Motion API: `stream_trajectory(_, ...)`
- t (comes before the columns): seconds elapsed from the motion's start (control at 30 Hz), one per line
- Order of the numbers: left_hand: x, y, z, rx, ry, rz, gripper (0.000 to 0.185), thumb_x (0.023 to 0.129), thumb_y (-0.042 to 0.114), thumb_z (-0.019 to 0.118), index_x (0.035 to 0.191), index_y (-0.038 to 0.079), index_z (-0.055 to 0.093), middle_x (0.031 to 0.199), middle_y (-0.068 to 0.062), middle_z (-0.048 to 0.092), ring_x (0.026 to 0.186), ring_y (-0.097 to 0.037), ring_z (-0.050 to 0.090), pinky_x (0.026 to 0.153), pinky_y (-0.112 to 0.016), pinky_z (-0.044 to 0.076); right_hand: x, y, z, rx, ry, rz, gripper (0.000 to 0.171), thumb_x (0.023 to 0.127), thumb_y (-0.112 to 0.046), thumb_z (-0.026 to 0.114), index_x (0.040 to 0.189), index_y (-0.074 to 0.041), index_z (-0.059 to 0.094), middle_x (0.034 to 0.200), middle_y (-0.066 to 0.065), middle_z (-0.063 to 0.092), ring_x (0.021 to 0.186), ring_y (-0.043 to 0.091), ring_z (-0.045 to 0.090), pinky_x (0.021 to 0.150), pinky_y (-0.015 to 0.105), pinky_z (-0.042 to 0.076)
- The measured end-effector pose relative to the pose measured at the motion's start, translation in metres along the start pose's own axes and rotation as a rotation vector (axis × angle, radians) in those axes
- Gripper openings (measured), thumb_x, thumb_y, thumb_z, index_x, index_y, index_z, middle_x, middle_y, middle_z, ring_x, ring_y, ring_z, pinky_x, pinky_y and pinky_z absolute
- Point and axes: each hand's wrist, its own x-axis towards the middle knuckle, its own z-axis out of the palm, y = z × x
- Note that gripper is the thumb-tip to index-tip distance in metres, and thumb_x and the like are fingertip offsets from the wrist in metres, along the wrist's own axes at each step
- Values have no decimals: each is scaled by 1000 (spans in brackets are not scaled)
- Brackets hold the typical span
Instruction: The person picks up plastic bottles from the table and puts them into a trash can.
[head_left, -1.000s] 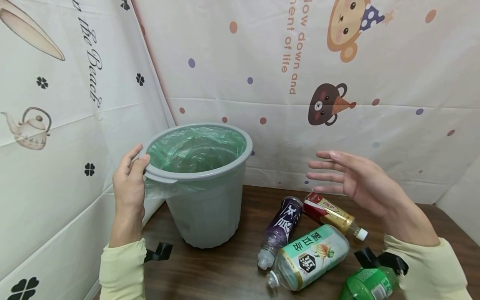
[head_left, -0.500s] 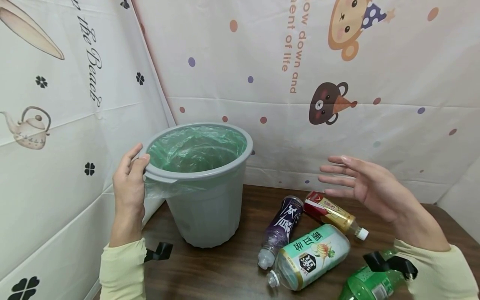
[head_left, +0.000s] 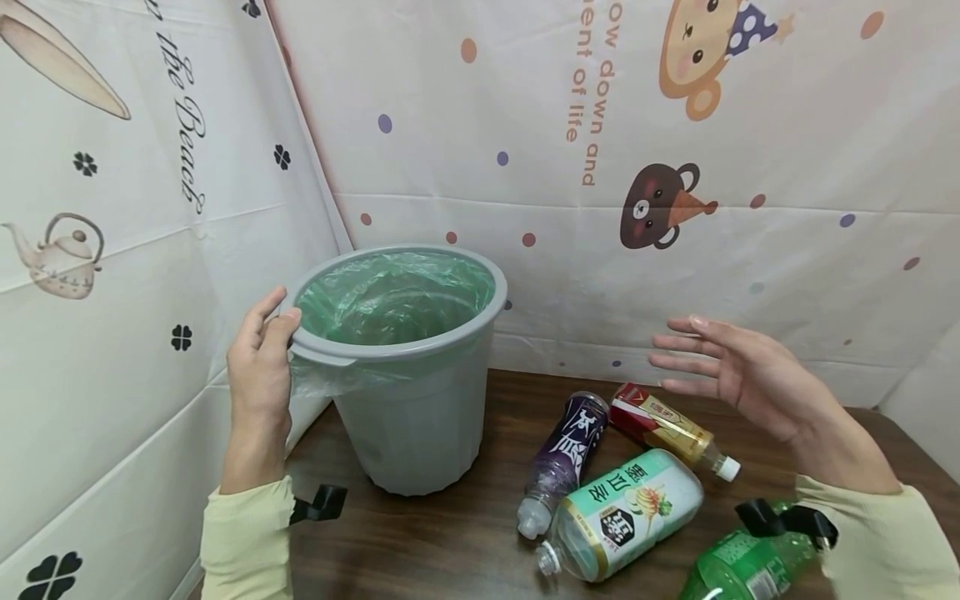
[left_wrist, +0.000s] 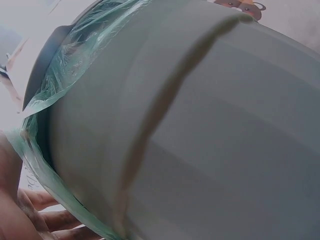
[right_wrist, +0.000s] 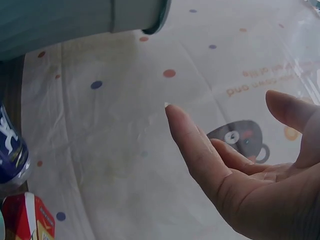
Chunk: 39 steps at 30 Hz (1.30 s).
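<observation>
- The left hand (head_left: 258, 379) was raised beside a grey bin (head_left: 408, 417), forearm rising from the near left, thumb hooked over the rim and fingers curled behind the rim's small handle tab, so it was grasping the bin's edge.
- In the left wrist view the bin wall (left_wrist: 210, 130) filled the frame, with fingers (left_wrist: 42, 217) against the green liner at the lower left.
- The right hand (head_left: 738, 375) hovered in the air with its palm turned toward the bin, fingers straight and slightly spread, released and holding nothing.
- In the right wrist view that hand (right_wrist: 250, 170) showed the same loose, flat fingers in front of the printed cloth.
- The bin stood upright on the brown table (head_left: 465, 533), near its back left corner, mouth facing up and long axis vertical.
- A green plastic bag (head_left: 393, 292) lined the bin, with some of it hanging out under the rim by the left hand.
- Four bottles lay on their sides on the table below the right hand: a purple one (head_left: 562, 458) with its neck toward the near edge, a red and gold one (head_left: 663, 429) with its white cap pointing right, a large pale green one (head_left: 622, 517) with its neck toward the near left, and a bright green one (head_left: 746, 562) at the bottom edge, partly behind the right sleeve.
- The purple and pale green bottles were touching; all were apart from the bin.
</observation>
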Motion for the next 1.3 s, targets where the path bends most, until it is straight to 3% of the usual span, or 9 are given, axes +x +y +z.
stream_trajectory(0.47,0,0,-1,6,1,7,49,109,29,58,157,19,55,151,-16,53,138,-28,49,117,-37,32,9,11,-23,-147,175,110,28,117,-23,43,127,-22,69,125,3,74,114,22,73,91,44,60)
stream_trajectory(0.57,0,0,-1,3,1,7,49,109,29,58,156,19,55,150,-16,54,138,-29,50,116,-37,32,12,14,-27,-216,216,149,24,117,-27,45,132,-17,61,121,0,74,112,18,73,90,42,60)
stream_trajectory(0.77,-1,1,-1,-9,-7,9,49,109,29,57,157,18,55,151,-15,52,139,-30,49,116,-37,32,23,20,-33,-402,281,238,65,116,-35,47,159,9,27,119,-3,71,109,12,71,92,41,59)
stream_trajectory(0.87,-1,1,-1,-5,-11,9,49,109,29,57,157,19,54,153,-14,51,140,-30,48,117,-37,32,26,23,-36,-461,291,265,73,115,-37,47,162,12,19,125,3,68,109,12,71,93,42,59)
stream_trajectory(1.13,1,0,-1,7,-16,17,50,109,29,57,158,17,53,161,-8,46,143,-28,45,120,-37,27,32,31,-43,-567,305,323,79,114,-42,48,162,14,19,149,35,49,109,13,69,95,43,58)
stream_trajectory(1.3,1,0,0,13,-9,10,50,109,30,57,157,18,54,158,-9,48,142,-29,46,120,-38,28,33,37,-52,-609,313,360,79,114,-41,48,160,17,21,155,41,39,115,21,67,97,46,57)
